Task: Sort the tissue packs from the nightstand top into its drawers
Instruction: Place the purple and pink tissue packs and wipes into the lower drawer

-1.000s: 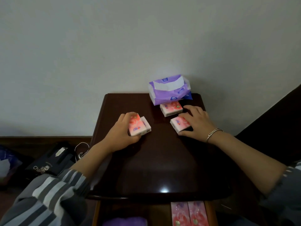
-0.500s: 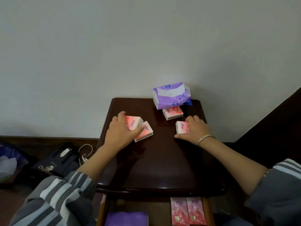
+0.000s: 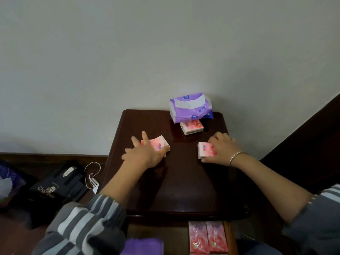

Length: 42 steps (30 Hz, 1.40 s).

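On the dark nightstand top, my left hand grips small pink tissue packs gathered together, thumb along their right side and two fingers stretched over them. My right hand holds another pink tissue pack, fingers over it and thumb at its near edge. A third pink pack lies farther back, touching a large purple tissue pack by the wall. Below the front edge, the open drawer holds two pink packs and a purple pack.
A black bag and a white cord lie on the floor left of the nightstand, with a blue bag farther left. Dark furniture rises to the right. A pale wall stands behind.
My left hand has drawn its two pink packs together under the palm. My right hand has pulled its pack away from the one by the purple pack, toward me.
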{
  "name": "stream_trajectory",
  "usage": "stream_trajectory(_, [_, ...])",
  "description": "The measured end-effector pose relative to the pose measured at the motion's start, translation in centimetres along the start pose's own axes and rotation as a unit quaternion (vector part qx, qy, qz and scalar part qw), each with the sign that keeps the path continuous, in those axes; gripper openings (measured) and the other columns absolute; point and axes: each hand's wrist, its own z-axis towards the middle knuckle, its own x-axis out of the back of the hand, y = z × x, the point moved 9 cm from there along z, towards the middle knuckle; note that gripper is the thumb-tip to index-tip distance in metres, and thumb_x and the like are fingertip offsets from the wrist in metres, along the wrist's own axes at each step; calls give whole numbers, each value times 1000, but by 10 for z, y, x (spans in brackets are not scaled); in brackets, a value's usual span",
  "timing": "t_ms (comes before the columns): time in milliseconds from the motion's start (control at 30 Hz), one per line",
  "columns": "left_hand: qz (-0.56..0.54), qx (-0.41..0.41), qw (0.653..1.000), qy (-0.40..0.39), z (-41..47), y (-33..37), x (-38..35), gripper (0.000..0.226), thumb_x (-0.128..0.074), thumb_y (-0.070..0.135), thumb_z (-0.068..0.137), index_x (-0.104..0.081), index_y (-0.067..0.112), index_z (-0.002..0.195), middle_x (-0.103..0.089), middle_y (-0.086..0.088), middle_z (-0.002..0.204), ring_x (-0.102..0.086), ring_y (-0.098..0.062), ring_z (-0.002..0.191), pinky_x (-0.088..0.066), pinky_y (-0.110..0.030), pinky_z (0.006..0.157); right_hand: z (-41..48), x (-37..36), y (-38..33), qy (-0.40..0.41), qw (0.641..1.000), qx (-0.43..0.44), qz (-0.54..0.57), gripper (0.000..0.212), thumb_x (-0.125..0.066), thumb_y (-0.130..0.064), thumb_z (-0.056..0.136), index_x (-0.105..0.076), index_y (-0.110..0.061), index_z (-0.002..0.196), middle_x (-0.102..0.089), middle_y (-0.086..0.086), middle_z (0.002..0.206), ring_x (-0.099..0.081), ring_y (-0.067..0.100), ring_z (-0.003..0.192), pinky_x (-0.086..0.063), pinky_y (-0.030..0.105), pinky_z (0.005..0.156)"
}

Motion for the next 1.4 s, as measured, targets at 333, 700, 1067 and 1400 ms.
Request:
stream_trajectory(333, [173,-231,952,102,1,32,-4,79,-53,53,89,-18,17,149,-34,-6,147,-35,-31,132,-23,-54,111,28,14,-48,10,989,132,64,74,-53,-77,64,-50,-24,114,-49,0,129,-50,20,115,-38,34,95])
stream_trajectory(700, [23,-214,964,158,-17,1,-1,70,-70,46,78,-37,21,136,-46,-1,125,-45,-25,112,-46,-39,89,-60,22,-57,74,983,166,34,73,-54,-80,61,-55,-24,109,-60,-7,116,-56,15,108,-35,28,81])
stream_trajectory(1067, [-23,-165,975,147,-14,-10,-6,64,-68,40,80,-42,15,133,-45,-7,123,-43,-27,112,-43,-37,87,-14,36,-44,5,997,80,20,77,-54,-80,61,-49,-33,121,-55,-5,113,-50,19,104,-36,34,83])
stream_trajectory(1400, [91,-132,973,166,-19,3,-2,54,-65,41,81,-44,18,124,-55,-5,122,-52,-29,114,-35,-41,96,-14,5,-54,-12,998,63,-14,65,-68,-53,70,-43,-18,119,-53,7,120,-51,28,108,-40,38,86])
